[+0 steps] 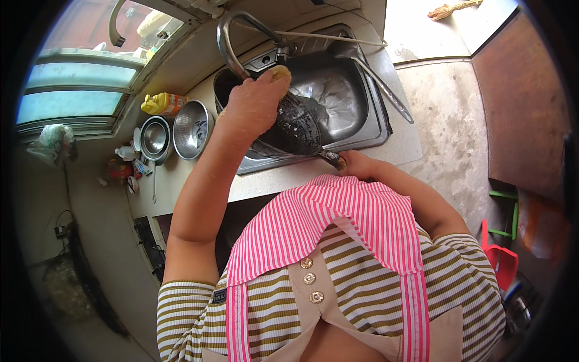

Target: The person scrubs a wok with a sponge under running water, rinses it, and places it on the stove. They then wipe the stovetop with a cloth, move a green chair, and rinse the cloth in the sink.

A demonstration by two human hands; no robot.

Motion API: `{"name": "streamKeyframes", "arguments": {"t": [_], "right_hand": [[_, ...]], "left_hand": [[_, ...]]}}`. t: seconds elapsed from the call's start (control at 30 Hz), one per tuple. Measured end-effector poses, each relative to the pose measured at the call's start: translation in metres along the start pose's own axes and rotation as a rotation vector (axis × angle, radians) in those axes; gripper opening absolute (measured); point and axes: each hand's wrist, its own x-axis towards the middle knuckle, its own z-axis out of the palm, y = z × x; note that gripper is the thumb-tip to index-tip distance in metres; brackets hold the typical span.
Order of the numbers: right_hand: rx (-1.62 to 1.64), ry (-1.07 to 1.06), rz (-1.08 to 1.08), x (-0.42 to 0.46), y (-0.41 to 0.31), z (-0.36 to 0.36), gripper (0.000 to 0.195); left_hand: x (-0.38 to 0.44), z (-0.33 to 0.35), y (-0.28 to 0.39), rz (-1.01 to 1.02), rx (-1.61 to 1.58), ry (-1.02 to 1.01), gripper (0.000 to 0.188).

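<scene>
My left hand (257, 103) is over the sink, closed around a yellowish scrubbing sponge (282, 78) that sticks out past the fingers. Beneath it a blackened wok (298, 131) rests tilted in the stainless steel sink (362, 142), with pale suds or wet flecks on its dark inner wall. At the counter's front edge my right hand (359, 164) grips the end of the wok's handle (334, 159). Part of the wok is hidden behind my left hand and forearm. The curved faucet (233, 27) arches over the left bowl, its outlet close to my left hand.
A long-handled metal utensil (384, 88) lies across the sink's right rim. On the counter's left stand a metal colander (193, 129), stacked bowls (155, 138) and a yellow bottle (165, 104). A pale stick (332, 38) lies behind the sink. A red dustpan-like object (501, 264) is at lower right.
</scene>
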Motion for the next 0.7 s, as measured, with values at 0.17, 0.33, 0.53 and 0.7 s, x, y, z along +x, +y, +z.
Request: {"name": "streamKeyframes", "arguments": {"t": [0.17, 0.33, 0.53, 0.7], "right_hand": [[0.032, -0.107, -0.082, 0.002, -0.002, -0.002, 0.033], [0.001, -0.122, -0.175, 0.0, -0.015, -0.003, 0.035], [-0.076, -0.132, -0.215, 0.001, -0.027, -0.005, 0.042], [-0.134, -0.113, -0.289, 0.008, -0.02, -0.001, 0.043]], "left_hand": [[0.006, -0.01, 0.026, 0.009, 0.014, -0.005, 0.044], [0.022, 0.003, 0.03, 0.022, 0.026, -0.07, 0.042], [0.051, 0.028, 0.036, 0.058, 0.051, -0.094, 0.039], [0.036, 0.03, 0.046, 0.177, 0.126, 0.189, 0.039]]}}
